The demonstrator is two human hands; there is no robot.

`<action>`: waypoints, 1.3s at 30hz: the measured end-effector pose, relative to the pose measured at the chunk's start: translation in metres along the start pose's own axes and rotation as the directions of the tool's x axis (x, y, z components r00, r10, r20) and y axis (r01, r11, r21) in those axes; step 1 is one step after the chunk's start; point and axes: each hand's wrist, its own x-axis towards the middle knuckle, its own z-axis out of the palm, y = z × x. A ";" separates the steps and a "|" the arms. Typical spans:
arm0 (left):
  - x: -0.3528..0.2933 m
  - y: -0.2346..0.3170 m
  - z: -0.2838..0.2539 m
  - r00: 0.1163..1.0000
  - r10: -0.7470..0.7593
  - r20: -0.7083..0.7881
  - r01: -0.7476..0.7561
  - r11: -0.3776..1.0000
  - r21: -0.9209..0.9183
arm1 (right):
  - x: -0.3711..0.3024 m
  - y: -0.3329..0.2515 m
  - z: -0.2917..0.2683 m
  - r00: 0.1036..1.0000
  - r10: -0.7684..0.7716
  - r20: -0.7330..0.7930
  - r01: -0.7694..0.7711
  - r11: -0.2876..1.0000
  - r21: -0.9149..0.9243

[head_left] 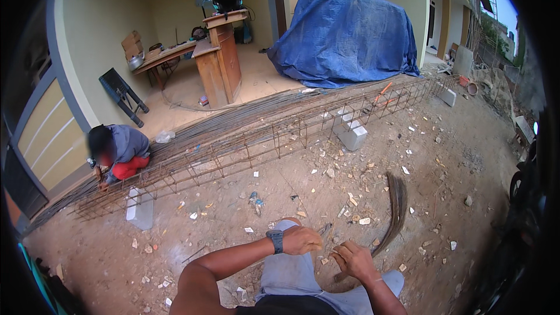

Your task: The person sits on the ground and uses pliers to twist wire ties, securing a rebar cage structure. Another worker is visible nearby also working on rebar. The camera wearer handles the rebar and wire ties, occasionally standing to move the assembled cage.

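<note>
My left hand point(301, 239), with a dark watch on its wrist, is closed over my lap, its fingers pinched together. Just to its right and slightly lower, my right hand point(354, 258) is closed too, its fingers curled. A small gap separates the two hands. Whatever they hold is too thin or too hidden to make out. Beside my right hand lies a bent bundle of thin dark wires point(398, 201) on the dirt, its lower end passing behind that hand.
A long rebar cage point(251, 160) rests ahead on white blocks point(352, 135), another block point(140, 213) supporting its left part. A person point(125, 151) crouches at its left end. Behind are loose steel bars point(233, 118), a blue tarp point(350, 38) over something bulky, and a wooden desk point(221, 64).
</note>
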 end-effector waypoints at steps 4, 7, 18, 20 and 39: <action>-0.003 0.001 -0.002 0.982 -0.178 0.064 0.187 0.969 -0.161 | 0.001 0.005 -0.001 0.985 -0.171 -0.034 0.168 0.982 -0.083; -0.008 0.003 -0.005 0.974 -0.207 0.097 0.223 0.954 -0.199 | 0.000 0.008 0.003 0.980 -0.191 0.064 0.198 0.971 -0.134; -0.020 0.001 0.015 0.989 -0.085 -0.125 0.109 0.975 0.195 | 0.035 -0.016 0.034 0.983 0.096 0.159 -0.120 0.981 0.153; -0.021 -0.005 0.018 0.981 -0.115 -0.154 0.147 0.964 0.221 | 0.042 -0.013 0.044 0.923 0.210 0.323 -0.254 0.962 0.103; -0.189 -0.025 0.000 0.608 -0.551 -0.572 0.735 0.664 0.141 | 0.011 0.060 0.012 0.956 0.229 0.185 -0.249 0.964 0.091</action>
